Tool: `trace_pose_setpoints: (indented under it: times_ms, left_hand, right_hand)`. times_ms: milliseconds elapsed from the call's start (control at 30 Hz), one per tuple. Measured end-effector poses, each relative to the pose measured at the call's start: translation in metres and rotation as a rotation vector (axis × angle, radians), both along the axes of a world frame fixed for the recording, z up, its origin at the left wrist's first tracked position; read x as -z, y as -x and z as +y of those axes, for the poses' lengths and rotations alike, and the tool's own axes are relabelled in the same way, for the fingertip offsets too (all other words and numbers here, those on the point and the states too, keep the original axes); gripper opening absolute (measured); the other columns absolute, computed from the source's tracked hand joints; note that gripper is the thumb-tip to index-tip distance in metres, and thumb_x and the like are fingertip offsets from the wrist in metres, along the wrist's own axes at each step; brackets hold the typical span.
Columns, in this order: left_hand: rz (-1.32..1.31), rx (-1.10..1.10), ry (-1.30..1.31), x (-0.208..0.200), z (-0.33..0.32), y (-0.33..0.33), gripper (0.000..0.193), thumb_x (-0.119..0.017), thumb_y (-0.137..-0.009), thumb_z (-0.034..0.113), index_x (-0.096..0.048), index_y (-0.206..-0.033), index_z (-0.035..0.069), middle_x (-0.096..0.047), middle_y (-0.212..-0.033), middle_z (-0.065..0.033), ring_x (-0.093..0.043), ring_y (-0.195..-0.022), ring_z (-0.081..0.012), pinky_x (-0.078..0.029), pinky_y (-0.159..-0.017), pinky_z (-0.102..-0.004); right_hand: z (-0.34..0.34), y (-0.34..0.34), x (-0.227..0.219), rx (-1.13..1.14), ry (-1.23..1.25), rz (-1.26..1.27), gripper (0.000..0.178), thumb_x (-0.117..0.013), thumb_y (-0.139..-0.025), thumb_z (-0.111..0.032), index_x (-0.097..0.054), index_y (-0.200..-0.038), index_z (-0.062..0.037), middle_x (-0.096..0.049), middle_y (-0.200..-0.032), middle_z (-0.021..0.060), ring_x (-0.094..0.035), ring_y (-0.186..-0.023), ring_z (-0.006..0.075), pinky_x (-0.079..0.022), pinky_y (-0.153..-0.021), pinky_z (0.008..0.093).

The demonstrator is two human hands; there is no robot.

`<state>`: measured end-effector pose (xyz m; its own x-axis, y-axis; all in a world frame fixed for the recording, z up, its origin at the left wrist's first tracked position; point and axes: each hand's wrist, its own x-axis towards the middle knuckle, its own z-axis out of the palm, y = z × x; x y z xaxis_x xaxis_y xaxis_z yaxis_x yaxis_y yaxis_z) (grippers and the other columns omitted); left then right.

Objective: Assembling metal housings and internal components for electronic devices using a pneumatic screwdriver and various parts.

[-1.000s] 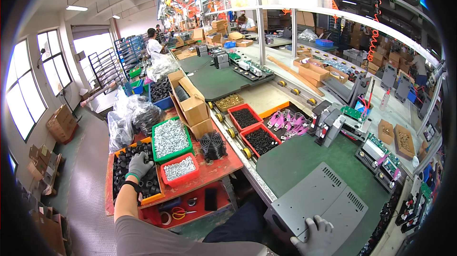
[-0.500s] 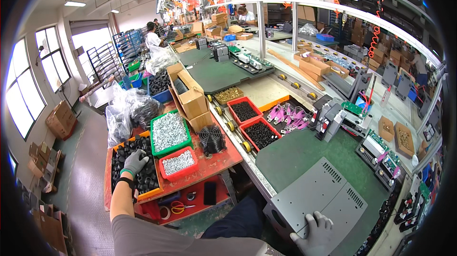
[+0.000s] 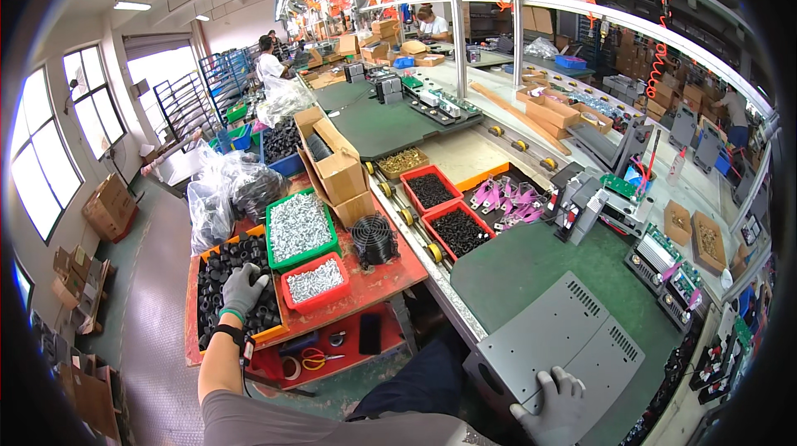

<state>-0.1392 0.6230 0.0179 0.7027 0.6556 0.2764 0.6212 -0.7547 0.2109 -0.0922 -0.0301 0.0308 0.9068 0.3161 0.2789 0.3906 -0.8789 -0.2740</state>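
My left hand (image 3: 243, 292), in a grey glove, is down among black plastic parts (image 3: 217, 268) in an orange bin (image 3: 271, 334). Its fingers are curled, and their tips are partly hidden; whatever they hold cannot be made out. On the near side of the green work surface (image 3: 506, 280) lies a grey metal housing (image 3: 540, 338) with slotted vents and small holes. My right hand (image 3: 558, 404), also gloved, rests on the housing's near edge with its fingers spread.
Beside the orange bin stand a green bin (image 3: 300, 229) and a red bin (image 3: 315, 282) of silvery hardware, plus a round black fan (image 3: 374, 239). Red trays (image 3: 459, 230) of black screws and purple-tagged parts (image 3: 508, 197) lie beyond. Circuit-board assemblies (image 3: 660, 268) line the right. Scissors (image 3: 320, 358) lie below.
My left hand has shifted slightly right within the bin of black parts, and its fingers look more curled. My right hand stays on the housing. The whole view has shifted slightly.
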Motion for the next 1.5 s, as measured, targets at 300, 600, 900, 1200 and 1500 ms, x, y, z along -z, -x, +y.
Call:
trace_pose_setpoints:
  times_ms: [300,600,900,1200,1500]
  left_hand:
    - [0.011,0.081,-0.09,0.003,-0.003,0.005,0.035,-0.075,-0.085,0.045,-0.067,-0.105,0.017,-0.069,-0.096,-0.0105,-0.067,-0.093,-0.0331,-0.052,-0.082,-0.0449]
    - [-0.026,-0.083,-0.111,0.002,-0.018,0.001,0.037,-0.074,-0.085,0.048,-0.065,-0.102,0.017,-0.066,-0.098,-0.012,-0.066,-0.096,-0.0343,-0.05,-0.084,-0.0475]
    - [0.042,-0.066,0.004,0.008,0.001,0.002,0.042,-0.073,-0.085,0.051,-0.064,-0.11,0.017,-0.068,-0.102,-0.0133,-0.067,-0.098,-0.0356,-0.051,-0.084,-0.0476]
    - [-0.012,0.012,-0.023,0.008,0.004,0.001,0.039,-0.076,-0.082,0.045,-0.063,-0.108,0.019,-0.071,-0.095,-0.0112,-0.069,-0.091,-0.035,-0.052,-0.08,-0.0491]
    - [-0.045,-0.126,-0.125,0.012,-0.008,-0.006,0.038,-0.074,-0.084,0.044,-0.06,-0.108,0.018,-0.069,-0.095,-0.0142,-0.07,-0.09,-0.0367,-0.053,-0.08,-0.0488]
  right_hand:
    - [0.0,0.0,-0.001,0.006,0.006,0.011,0.074,-0.085,-0.07,-0.04,-0.058,-0.133,-0.0118,-0.057,-0.133,0.0165,-0.054,-0.121,0.0381,-0.039,-0.106,0.0525]
    - [0.001,0.002,-0.002,0.014,-0.009,0.005,0.072,-0.084,-0.072,-0.041,-0.059,-0.133,-0.0119,-0.057,-0.134,0.0159,-0.053,-0.124,0.0369,-0.038,-0.108,0.0507]
    - [-0.002,0.005,-0.004,0.017,-0.012,0.036,0.071,-0.082,-0.075,-0.042,-0.059,-0.134,-0.0117,-0.057,-0.135,0.0151,-0.053,-0.126,0.0343,-0.036,-0.11,0.049]
    - [-0.006,0.003,0.006,0.004,-0.042,0.015,0.073,-0.082,-0.074,-0.043,-0.058,-0.136,-0.0122,-0.057,-0.136,0.0159,-0.051,-0.127,0.0357,-0.035,-0.11,0.0513]
    - [-0.002,0.004,0.007,0.037,-0.034,0.002,0.073,-0.084,-0.064,-0.048,-0.063,-0.124,-0.0103,-0.057,-0.134,0.0172,-0.05,-0.127,0.037,-0.033,-0.11,0.0542]
